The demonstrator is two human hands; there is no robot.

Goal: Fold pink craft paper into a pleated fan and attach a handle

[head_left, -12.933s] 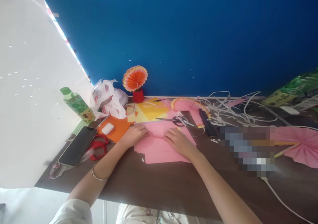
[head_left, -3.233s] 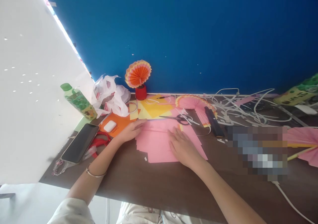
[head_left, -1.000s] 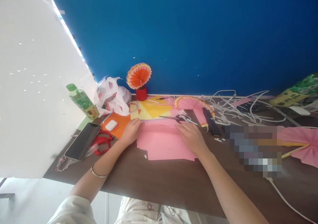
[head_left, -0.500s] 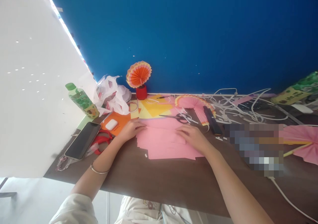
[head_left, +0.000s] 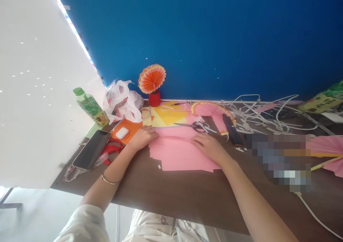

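Pink paper sheets (head_left: 182,156) lie stacked on the desk in front of me, their edges not lined up. A narrow fold runs across the top sheet between my hands. At its left end my left hand (head_left: 146,136) is closed, the fingertips pinching the pink paper. My right hand (head_left: 207,145) grips the other end of the fold, fingers bent together with the tips on the paper. Just beyond the sheets lie black-handled scissors (head_left: 198,127) among thin white paper strips.
Left of the sheets are a phone (head_left: 92,149), red scissors handles (head_left: 111,148), a white earphone case (head_left: 122,133) and a green-capped bottle (head_left: 92,108). Behind stand a plastic bag (head_left: 124,100) and an orange paper fan (head_left: 152,79). White cables (head_left: 257,117) tangle at right.
The near flap of the top pink sheet has been folded down, leaving a narrow crease between my hands. Both hands stay at its ends; the whole view has shifted slightly.
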